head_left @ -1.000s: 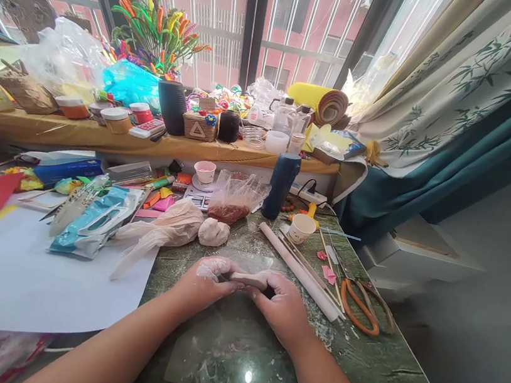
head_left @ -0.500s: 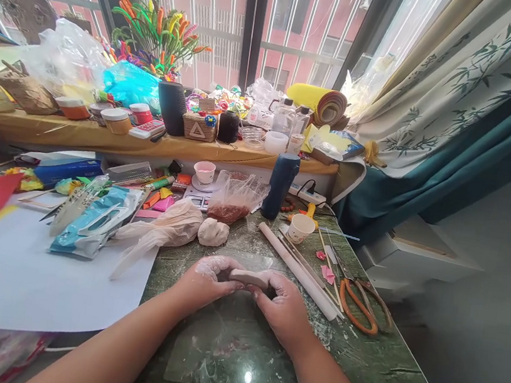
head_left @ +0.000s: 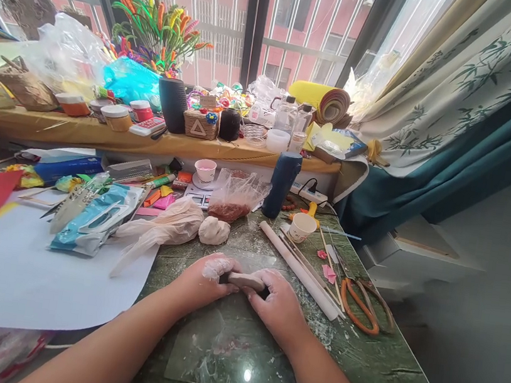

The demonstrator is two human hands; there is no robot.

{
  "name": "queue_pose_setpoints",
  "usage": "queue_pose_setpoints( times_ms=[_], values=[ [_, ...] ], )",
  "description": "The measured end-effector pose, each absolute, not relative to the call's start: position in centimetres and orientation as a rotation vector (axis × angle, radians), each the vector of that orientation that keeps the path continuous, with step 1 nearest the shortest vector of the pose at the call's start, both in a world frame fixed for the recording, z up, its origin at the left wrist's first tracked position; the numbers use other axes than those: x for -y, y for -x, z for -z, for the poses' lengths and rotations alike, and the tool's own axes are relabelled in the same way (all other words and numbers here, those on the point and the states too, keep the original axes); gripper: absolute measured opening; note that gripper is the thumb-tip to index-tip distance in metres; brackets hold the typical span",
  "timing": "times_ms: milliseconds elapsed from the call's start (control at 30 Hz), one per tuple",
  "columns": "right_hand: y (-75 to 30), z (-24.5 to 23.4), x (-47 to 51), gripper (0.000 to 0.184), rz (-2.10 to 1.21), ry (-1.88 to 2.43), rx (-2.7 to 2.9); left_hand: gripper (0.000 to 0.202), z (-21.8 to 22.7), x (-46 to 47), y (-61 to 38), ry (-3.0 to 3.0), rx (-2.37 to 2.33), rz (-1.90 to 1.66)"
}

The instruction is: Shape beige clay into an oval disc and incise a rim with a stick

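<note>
Between my two hands is a flattened, greyish-white piece of clay [head_left: 247,281], held a little above a clear sheet [head_left: 238,347] on the table. My left hand [head_left: 210,276], dusted white on its back, grips the clay's left end with thumb and fingers. At the right end my right hand [head_left: 276,296] pinches it in the same way. Part of the clay is hidden by the fingers. Just beyond my hands rests a rounded white lump of clay [head_left: 214,231], beside a thin plastic bag [head_left: 175,224].
Right of my hands lie a pale rolling rod [head_left: 298,272], thin sticks and orange-handled scissors [head_left: 360,304]. Farther back stand a paper cup [head_left: 302,227], a dark blue bottle [head_left: 281,185] and a bag of reddish-brown material [head_left: 235,198]. White paper [head_left: 33,287] covers the left side.
Both hands have shifted slightly, and the clay between them is turned a little, showing more of its edge. The view has moved marginally; the other things stay put.
</note>
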State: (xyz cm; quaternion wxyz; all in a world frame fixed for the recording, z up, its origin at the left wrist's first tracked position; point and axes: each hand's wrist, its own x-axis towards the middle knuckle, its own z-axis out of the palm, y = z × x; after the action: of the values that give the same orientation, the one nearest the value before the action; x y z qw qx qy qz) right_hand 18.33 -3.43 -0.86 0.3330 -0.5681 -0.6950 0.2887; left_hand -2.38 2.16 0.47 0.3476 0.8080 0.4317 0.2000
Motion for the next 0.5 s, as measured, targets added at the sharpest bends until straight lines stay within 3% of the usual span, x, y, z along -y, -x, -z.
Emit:
queue_pose_setpoints(
  times_ms=[200, 367, 500],
  values=[
    [-18.26, 1.32, 3.22, 0.005, -0.736, 1.509, 1.844, 0.019, -0.59, -2.15, 2.28, -2.091, -1.127, -0.497],
    [-18.74, 1.25, 3.34, 0.022, -0.735, 1.525, 1.840, 0.018, -0.58, -2.05, 2.49, -2.033, -1.116, -0.509],
    [-18.90, 0.85, 3.46, 0.014, -0.784, 1.488, 1.805, 0.013, -0.70, -2.26, 2.61, -1.990, -1.140, -0.500]
  ],
)
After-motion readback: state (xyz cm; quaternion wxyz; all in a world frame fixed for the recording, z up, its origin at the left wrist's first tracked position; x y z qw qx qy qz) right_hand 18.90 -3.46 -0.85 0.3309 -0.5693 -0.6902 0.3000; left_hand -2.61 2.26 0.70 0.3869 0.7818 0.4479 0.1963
